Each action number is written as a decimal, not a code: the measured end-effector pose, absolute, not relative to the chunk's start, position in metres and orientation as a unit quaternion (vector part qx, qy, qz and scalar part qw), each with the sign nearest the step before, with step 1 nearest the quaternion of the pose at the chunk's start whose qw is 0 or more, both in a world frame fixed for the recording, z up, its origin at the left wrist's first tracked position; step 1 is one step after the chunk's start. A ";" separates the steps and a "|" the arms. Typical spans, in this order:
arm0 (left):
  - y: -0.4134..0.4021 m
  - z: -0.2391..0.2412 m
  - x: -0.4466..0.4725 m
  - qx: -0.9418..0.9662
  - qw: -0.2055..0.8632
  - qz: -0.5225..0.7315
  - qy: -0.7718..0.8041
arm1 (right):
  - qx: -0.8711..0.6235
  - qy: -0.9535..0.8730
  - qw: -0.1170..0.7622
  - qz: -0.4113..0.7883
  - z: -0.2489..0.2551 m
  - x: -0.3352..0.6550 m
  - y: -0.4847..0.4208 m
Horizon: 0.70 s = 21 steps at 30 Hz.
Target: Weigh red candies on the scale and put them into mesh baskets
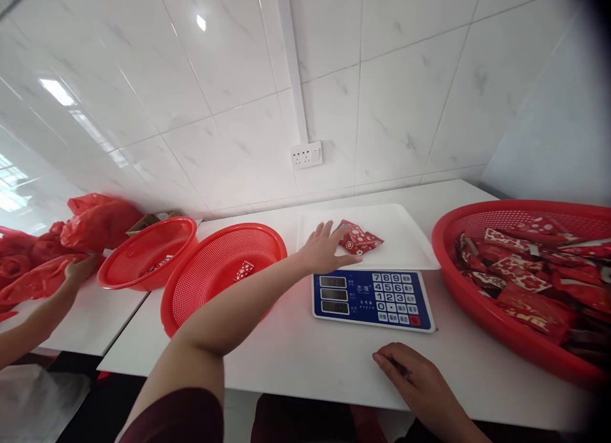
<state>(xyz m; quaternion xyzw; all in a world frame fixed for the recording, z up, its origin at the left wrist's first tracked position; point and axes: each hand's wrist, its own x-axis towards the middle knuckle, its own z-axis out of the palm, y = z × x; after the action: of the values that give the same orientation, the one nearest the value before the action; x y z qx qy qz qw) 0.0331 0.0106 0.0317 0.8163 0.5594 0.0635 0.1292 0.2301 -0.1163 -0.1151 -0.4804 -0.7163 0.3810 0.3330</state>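
My left hand (324,249) reaches over the white weighing tray (405,239) of a digital scale, its fingers spread. Its fingertips are beside a small pile of red patterned packets (360,238); whether they touch is hard to tell. Below the tray, the scale's blue keypad panel (367,300) faces me with number keys and three small displays. My right hand (413,376) rests on the white table (296,360) in front of the scale, fingers curled closed. What lies inside those fingers, if anything, is hidden.
On the right stands a large red basket (496,309) full of wrapped packets. Left of the scale are a red mesh basket (191,296) holding a few packets and another red basket (119,271). Farther left, a co-worker's hand (81,268) touches red plastic bags (102,223).
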 end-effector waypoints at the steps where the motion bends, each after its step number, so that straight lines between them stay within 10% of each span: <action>1: 0.021 0.024 0.044 0.812 0.139 0.060 0.564 | -0.482 -0.715 0.336 0.380 -0.116 0.230 -0.117; 21: 0.071 0.008 0.059 0.787 0.021 0.202 0.583 | -0.465 -0.742 0.316 0.365 -0.119 0.236 -0.112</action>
<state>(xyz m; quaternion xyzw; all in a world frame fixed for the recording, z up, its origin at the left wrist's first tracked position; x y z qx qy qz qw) 0.0590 0.0709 0.0082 0.7868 0.5829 0.2019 0.0212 0.2361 -0.1119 -0.1192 -0.4651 -0.7421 0.3647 0.3161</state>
